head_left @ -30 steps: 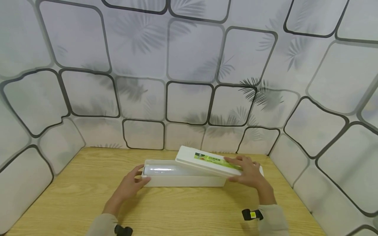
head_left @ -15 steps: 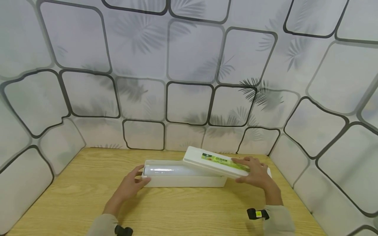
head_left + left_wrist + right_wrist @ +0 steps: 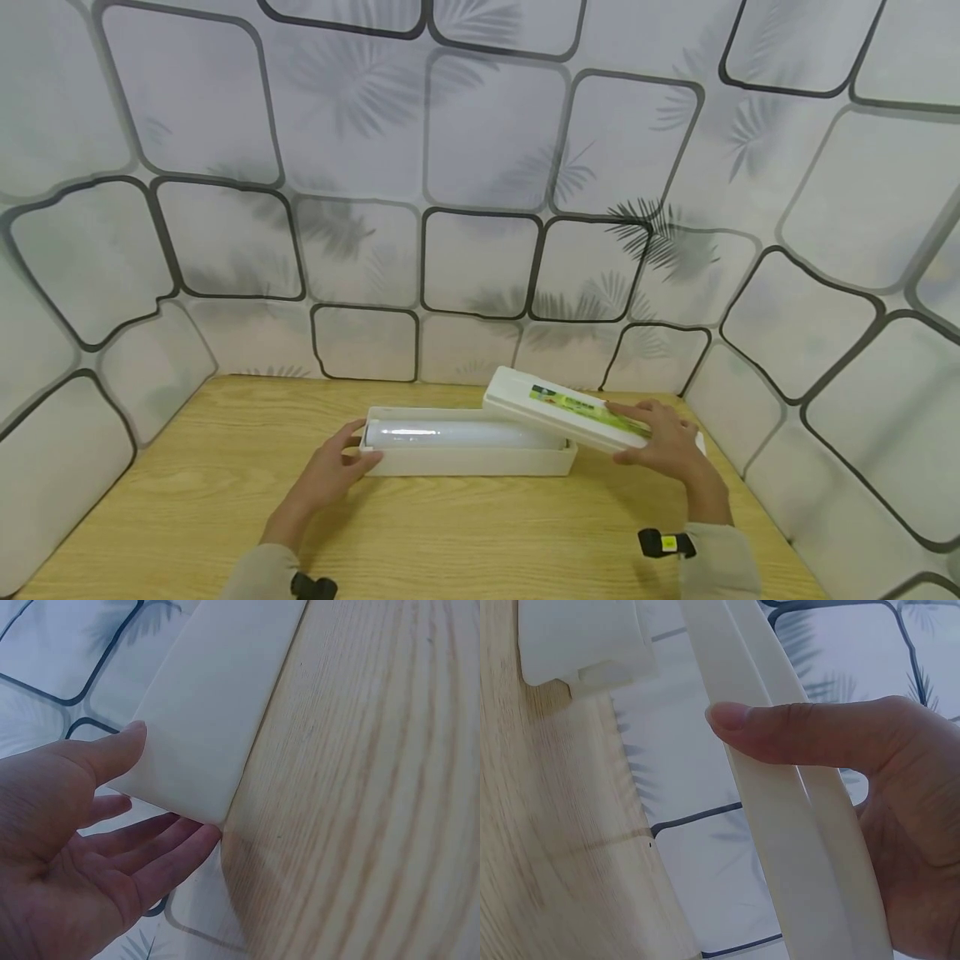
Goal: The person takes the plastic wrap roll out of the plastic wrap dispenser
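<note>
Bracing the box (image 3: 468, 458) at its left end, the left hand (image 3: 330, 471) lies with fingers straight and relaxed against the end wall, which keeps the box from sliding on the table (image 3: 187, 492). The right hand (image 3: 667, 437) pinches the lid (image 3: 570, 408), thumb on the near edge, holding it tilted over the box's right end. The roll (image 3: 450, 433) lies exposed inside the box.

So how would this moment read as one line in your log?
left hand: steadies box end | right hand: grips lid, tilted, half off | roll: inside box | table: wooden
</note>
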Available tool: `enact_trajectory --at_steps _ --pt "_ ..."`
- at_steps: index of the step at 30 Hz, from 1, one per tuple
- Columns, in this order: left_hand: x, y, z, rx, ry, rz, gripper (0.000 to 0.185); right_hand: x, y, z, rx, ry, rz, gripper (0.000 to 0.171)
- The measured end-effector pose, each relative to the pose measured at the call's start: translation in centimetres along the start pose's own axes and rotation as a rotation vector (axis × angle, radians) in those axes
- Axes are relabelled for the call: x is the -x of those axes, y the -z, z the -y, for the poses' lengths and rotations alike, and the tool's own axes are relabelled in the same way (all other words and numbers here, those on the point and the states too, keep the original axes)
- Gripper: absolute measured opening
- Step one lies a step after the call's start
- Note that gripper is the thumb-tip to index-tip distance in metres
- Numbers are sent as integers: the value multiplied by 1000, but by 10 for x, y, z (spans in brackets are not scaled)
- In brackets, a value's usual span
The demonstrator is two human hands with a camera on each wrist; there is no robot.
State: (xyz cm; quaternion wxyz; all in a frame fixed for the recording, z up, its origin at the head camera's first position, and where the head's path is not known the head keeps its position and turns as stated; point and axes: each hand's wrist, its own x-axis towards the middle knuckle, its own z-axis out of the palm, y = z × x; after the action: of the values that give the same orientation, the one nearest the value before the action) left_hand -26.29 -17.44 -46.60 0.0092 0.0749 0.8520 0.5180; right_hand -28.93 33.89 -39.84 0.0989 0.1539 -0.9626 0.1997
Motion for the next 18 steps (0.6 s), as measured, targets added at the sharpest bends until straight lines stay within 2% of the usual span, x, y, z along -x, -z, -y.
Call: enact_trajectory --at_steps 18 --pt "0 0 1 -11 2 -6 68 8 9 -20 22 -63 -10 87"
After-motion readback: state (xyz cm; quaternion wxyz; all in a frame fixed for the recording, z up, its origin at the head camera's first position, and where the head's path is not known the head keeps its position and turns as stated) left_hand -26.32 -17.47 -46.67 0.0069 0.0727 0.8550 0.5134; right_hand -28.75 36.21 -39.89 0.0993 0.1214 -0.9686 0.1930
